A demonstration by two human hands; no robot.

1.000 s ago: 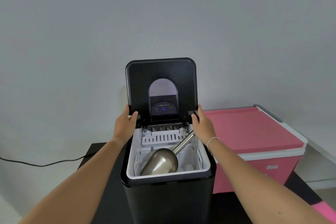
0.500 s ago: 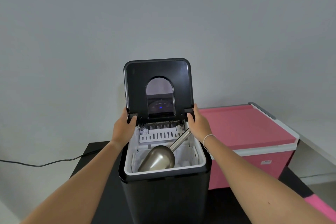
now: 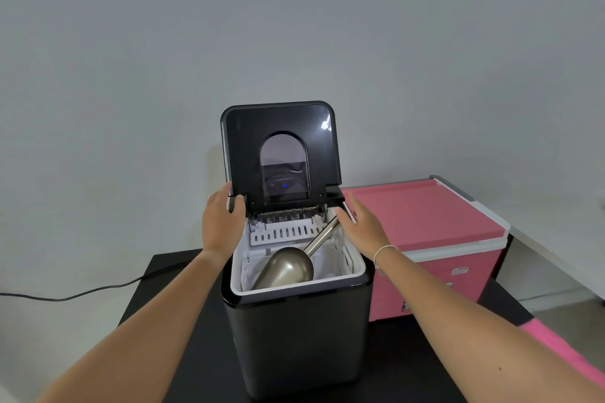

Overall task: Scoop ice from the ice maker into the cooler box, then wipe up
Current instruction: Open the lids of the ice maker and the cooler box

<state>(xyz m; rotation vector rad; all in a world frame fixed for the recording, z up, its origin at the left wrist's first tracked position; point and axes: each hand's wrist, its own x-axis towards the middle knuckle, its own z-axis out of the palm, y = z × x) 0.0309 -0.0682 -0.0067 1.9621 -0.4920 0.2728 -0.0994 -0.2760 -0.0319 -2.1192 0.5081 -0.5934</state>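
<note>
On a black table [image 3: 203,353], an ice maker [image 3: 294,337] stands open, a metal scoop [image 3: 288,267] lying untouched in its basket. The left hand [image 3: 220,222] grips the raised lid [image 3: 281,147]; the right hand [image 3: 361,224] hovers with relaxed fingers. At the table's right edge, the pink cooler box [image 3: 425,239] remains closed. Scooping and wiping appear not yet begun.

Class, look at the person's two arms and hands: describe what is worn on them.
Both forearms are bare, no sleeves in view. The right hand has a thin white band around its wrist. The left hand and wrist wear nothing visible: no gloves, rings or watch.
</note>
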